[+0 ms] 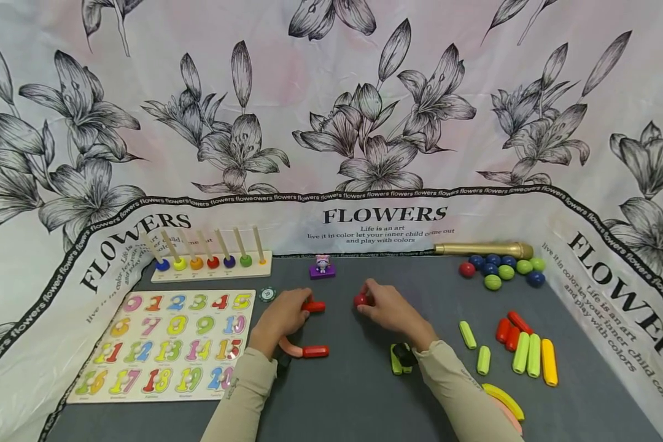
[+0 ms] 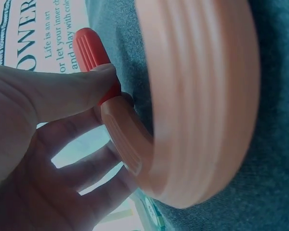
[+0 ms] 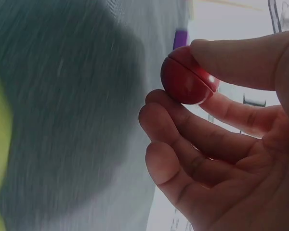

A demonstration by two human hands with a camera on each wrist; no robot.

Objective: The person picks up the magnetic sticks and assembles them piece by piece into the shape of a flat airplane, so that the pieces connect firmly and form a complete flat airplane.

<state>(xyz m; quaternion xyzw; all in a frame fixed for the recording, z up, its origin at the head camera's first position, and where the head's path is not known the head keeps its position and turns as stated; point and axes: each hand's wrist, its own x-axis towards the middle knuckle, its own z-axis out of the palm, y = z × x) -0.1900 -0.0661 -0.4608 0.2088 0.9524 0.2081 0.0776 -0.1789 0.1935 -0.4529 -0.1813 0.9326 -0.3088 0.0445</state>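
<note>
My left hand (image 1: pixel 284 316) pinches a red ribbed tube (image 2: pixel 86 45) between thumb and fingers. This tube joins one end of a curved pink piece (image 2: pixel 202 96), and a second red tube (image 1: pixel 316 351) sits on the other end, making a U shape. To the right, my right hand (image 1: pixel 391 310) holds a small red ball (image 3: pixel 188 79) between thumb and index finger. A groove runs around the ball. Beneath the right wrist lie light green tubes (image 1: pixel 396 362), partly hidden by the black wrist camera.
Left are a number puzzle board (image 1: pixel 166 344), a peg stand (image 1: pixel 212 273) with coloured rings and a round chip (image 1: pixel 267 294). A toy figure on a purple block (image 1: pixel 323 270) stands behind. Right are several balls (image 1: pixel 493 282), a gold bat-like stick (image 1: pixel 480 249), loose tubes (image 1: pixel 521 353) and curved pieces (image 1: pixel 504 400).
</note>
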